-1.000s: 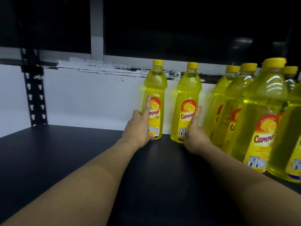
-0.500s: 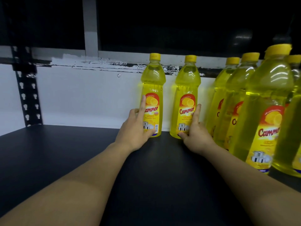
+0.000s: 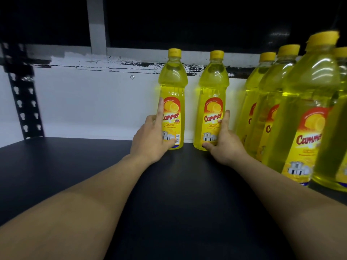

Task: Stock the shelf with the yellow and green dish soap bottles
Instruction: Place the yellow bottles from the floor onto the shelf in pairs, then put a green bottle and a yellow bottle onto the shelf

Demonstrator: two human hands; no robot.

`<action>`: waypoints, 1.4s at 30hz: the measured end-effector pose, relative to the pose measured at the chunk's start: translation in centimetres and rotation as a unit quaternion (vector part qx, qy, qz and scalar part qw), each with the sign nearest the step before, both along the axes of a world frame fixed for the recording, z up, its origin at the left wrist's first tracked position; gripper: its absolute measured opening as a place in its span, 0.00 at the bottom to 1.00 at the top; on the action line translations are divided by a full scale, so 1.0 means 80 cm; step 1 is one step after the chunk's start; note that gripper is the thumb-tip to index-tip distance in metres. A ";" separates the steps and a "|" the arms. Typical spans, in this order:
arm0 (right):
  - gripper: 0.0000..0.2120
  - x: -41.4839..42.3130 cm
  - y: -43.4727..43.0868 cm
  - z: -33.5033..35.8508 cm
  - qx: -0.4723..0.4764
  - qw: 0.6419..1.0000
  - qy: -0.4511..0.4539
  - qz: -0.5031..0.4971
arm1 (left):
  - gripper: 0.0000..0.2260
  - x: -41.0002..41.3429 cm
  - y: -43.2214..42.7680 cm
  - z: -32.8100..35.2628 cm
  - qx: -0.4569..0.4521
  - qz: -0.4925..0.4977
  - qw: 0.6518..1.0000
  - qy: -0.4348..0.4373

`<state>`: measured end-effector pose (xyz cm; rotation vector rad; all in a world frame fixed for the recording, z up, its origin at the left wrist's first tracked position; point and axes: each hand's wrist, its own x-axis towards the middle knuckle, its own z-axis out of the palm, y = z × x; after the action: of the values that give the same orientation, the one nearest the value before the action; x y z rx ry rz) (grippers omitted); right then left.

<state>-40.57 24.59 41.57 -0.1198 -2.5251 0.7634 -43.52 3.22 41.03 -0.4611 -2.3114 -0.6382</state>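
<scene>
Pretty dim spot. White back wall (image 3: 84,102) mid-frame, with a strip of chipped, flaky paint (image 3: 120,62) along its top and pitch dark above that. Grey post (image 3: 97,25) upper left, black slotted upright (image 3: 24,107) at far left. Matte black shelf board (image 3: 56,166) fills the bottom half.

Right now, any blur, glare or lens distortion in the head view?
Head view: left bottle and right bottle at the wall are sharp, labels readable; front bottles at right are smeared and leaning from the wide lens, with glare streaks; the top of the frame is near black.
</scene>
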 end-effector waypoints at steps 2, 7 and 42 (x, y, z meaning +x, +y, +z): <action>0.59 0.000 0.002 0.000 0.002 1.000 0.000 0.000 | 0.53 0.000 -0.001 0.000 0.000 0.003 1.000 0.001; 0.58 -0.002 0.002 0.002 -0.010 1.000 -0.005 0.007 | 0.60 0.001 0.000 0.002 0.021 -0.007 0.999 -0.029; 0.29 0.374 -0.063 -0.016 0.266 0.961 0.061 0.050 | 0.27 0.374 -0.027 0.003 -0.191 0.043 0.980 -0.029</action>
<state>-10.63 19.55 40.29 0.2324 -2.5360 0.1009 -13.62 1.06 41.28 -0.5174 -2.5007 -0.1639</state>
